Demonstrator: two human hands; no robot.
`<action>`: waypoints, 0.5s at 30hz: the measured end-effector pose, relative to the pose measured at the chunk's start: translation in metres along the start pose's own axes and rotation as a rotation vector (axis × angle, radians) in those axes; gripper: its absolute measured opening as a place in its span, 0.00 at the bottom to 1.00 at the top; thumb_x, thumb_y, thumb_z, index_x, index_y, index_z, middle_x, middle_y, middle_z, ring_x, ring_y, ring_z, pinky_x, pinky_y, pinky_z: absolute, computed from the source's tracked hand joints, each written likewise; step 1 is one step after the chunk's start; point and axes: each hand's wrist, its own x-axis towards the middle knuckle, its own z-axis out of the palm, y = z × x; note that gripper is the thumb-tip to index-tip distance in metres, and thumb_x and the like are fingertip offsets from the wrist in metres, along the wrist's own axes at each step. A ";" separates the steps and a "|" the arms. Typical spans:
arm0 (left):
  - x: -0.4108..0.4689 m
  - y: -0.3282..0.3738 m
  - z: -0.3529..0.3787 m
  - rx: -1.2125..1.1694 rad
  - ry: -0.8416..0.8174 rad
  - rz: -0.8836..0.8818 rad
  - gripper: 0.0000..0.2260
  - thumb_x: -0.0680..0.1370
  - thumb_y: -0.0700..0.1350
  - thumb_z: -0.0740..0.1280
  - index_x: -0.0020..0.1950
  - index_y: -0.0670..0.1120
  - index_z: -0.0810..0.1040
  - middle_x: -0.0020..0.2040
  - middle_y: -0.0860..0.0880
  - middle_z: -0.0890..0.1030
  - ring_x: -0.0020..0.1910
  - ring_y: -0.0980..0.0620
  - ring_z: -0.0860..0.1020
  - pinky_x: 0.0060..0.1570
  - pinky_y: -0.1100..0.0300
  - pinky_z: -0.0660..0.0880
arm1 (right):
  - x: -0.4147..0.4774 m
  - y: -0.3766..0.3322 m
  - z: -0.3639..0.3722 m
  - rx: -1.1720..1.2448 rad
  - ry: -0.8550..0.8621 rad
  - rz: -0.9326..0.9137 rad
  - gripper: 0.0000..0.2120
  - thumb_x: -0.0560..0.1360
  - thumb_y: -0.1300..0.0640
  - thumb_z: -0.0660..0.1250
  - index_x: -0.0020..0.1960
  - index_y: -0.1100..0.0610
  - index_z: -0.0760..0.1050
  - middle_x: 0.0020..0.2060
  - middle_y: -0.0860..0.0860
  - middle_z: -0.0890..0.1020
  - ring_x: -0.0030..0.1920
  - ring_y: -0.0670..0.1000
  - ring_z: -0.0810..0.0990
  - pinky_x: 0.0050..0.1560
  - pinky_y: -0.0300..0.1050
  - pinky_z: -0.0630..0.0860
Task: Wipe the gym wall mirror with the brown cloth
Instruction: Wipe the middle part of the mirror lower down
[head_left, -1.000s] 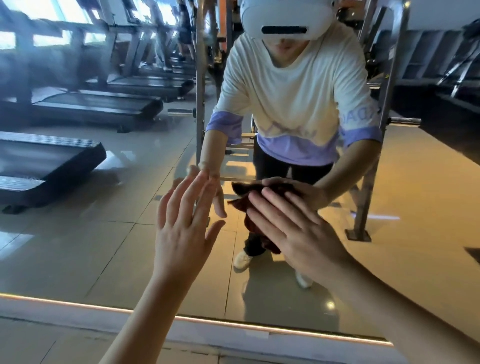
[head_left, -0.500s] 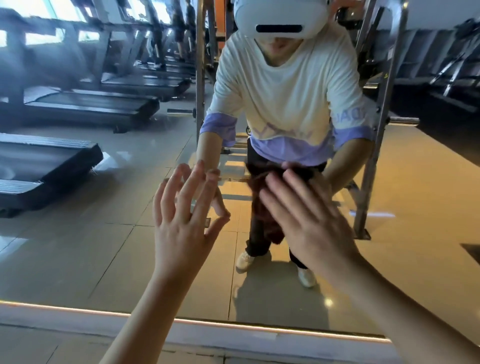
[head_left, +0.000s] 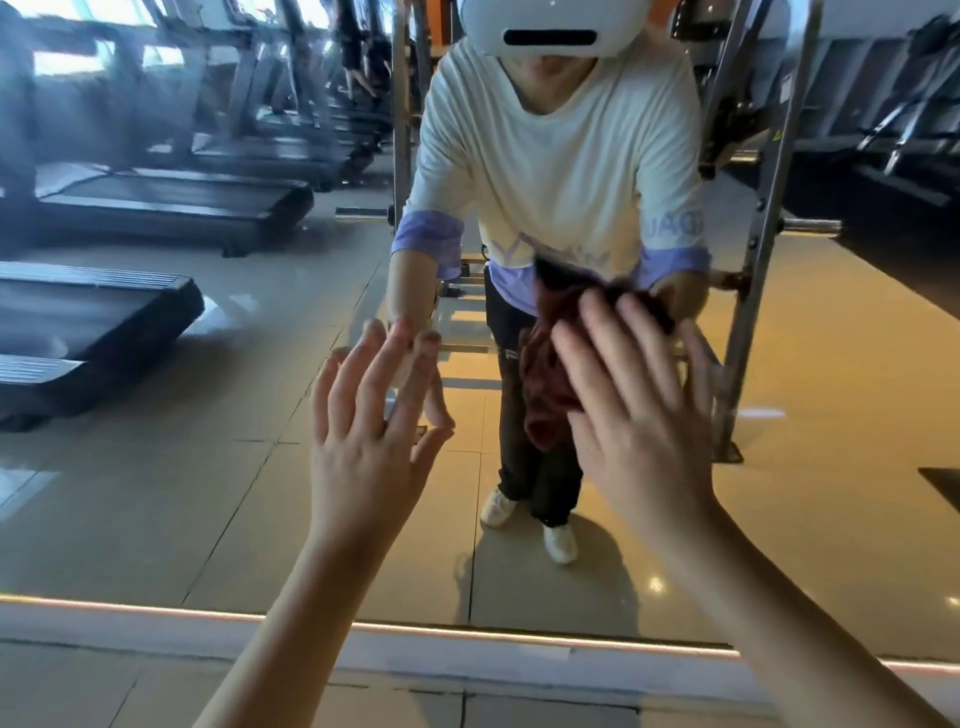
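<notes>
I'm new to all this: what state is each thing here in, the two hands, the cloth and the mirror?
left hand: open, fingers straight and spread, fingertips touching the glass.
right hand: flat, fingers straight, pressing the cloth to the glass.
brown cloth: bunched, pinned against the mirror under the right hand, lower part hanging.
wall mirror: upright, reflecting the gym; cleanliness cannot be told.

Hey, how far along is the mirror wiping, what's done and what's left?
Done: the brown cloth is up on the mirror, but no wiped patch stands out, so the finished area cannot be told. In hand: the right hand presses the cloth flat on the glass, and the left hand, fingers spread, touches it alongside. Left: probably most of the pane, since the cloth covers one low spot.
</notes>
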 end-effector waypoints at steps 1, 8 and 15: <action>0.000 0.000 0.001 0.004 -0.002 -0.001 0.37 0.72 0.50 0.76 0.76 0.45 0.63 0.75 0.43 0.62 0.74 0.40 0.62 0.78 0.49 0.50 | 0.007 -0.002 0.001 0.063 0.054 0.088 0.22 0.77 0.65 0.62 0.71 0.60 0.71 0.71 0.58 0.72 0.72 0.59 0.65 0.75 0.58 0.58; -0.002 0.000 0.002 0.008 0.007 0.013 0.33 0.77 0.52 0.72 0.77 0.45 0.61 0.75 0.42 0.63 0.75 0.41 0.62 0.77 0.46 0.54 | -0.040 -0.021 0.024 0.066 -0.165 -0.253 0.19 0.85 0.61 0.50 0.74 0.56 0.66 0.74 0.53 0.66 0.74 0.56 0.65 0.74 0.55 0.60; -0.002 -0.001 0.000 0.008 -0.026 0.010 0.32 0.77 0.52 0.70 0.77 0.45 0.62 0.75 0.42 0.62 0.75 0.40 0.62 0.78 0.48 0.50 | -0.009 -0.006 0.010 0.185 0.007 0.053 0.19 0.81 0.62 0.55 0.71 0.57 0.68 0.72 0.55 0.67 0.72 0.59 0.65 0.72 0.61 0.64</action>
